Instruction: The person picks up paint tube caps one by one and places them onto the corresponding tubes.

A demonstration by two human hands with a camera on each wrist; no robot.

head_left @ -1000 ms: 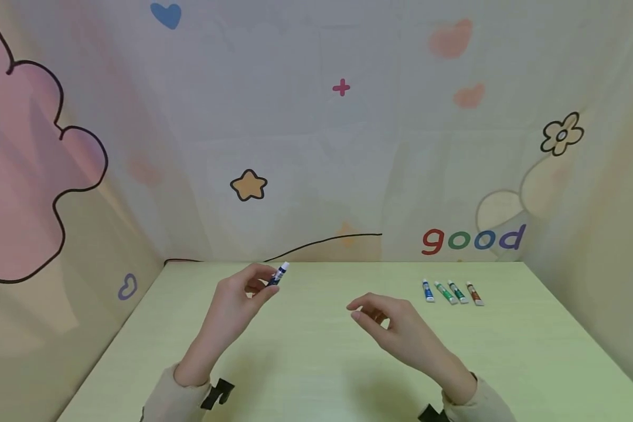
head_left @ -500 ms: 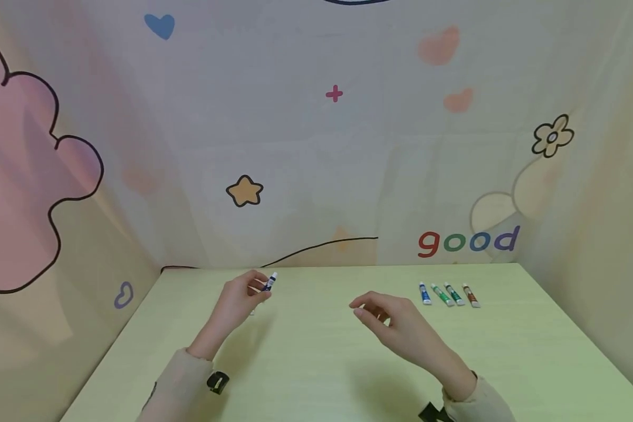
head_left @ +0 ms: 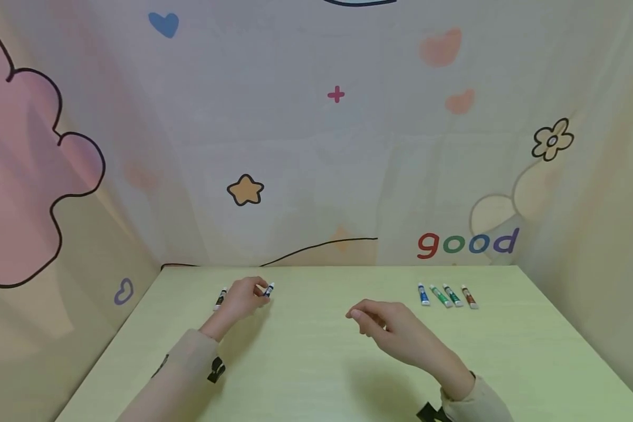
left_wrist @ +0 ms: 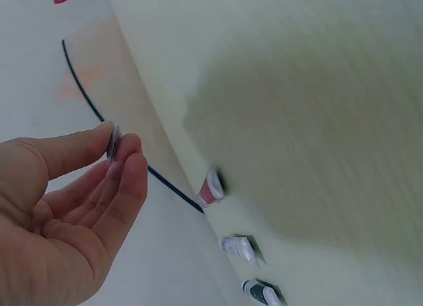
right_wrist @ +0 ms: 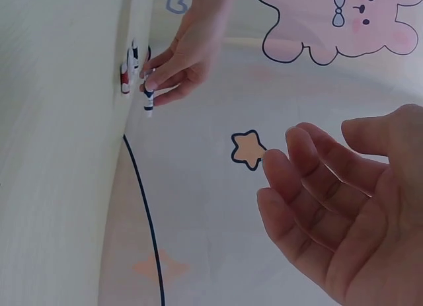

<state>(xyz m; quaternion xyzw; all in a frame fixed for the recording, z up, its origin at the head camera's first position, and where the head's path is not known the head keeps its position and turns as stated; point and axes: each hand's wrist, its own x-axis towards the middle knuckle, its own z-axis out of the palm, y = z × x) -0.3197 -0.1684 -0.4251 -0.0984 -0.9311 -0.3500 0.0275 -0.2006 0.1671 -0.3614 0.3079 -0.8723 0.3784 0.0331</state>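
Observation:
My left hand (head_left: 244,301) pinches a small dark blue paint tube (head_left: 269,289) between thumb and fingers, its white cap pointing up and away. In the left wrist view the tube is held above the table, near a red paint tube (left_wrist: 210,189), a whitish one (left_wrist: 238,248) and a black one (left_wrist: 260,292) lying there. The head view shows the black tube (head_left: 220,299) left of the hand, which hides the red and whitish ones. Over the middle of the table my right hand (head_left: 395,327) hovers with fingers loosely bent, holding nothing.
On the right of the table lie a blue tube (head_left: 424,294), a light green tube (head_left: 441,296), a dark green tube (head_left: 453,295) and a brownish-red tube (head_left: 470,297), side by side. A printed curtain (head_left: 295,117) hangs behind the table (head_left: 306,351).
My left hand has moved forward and lower with the dark blue tube. The black tube has come into view beside it. The right hand has barely moved.

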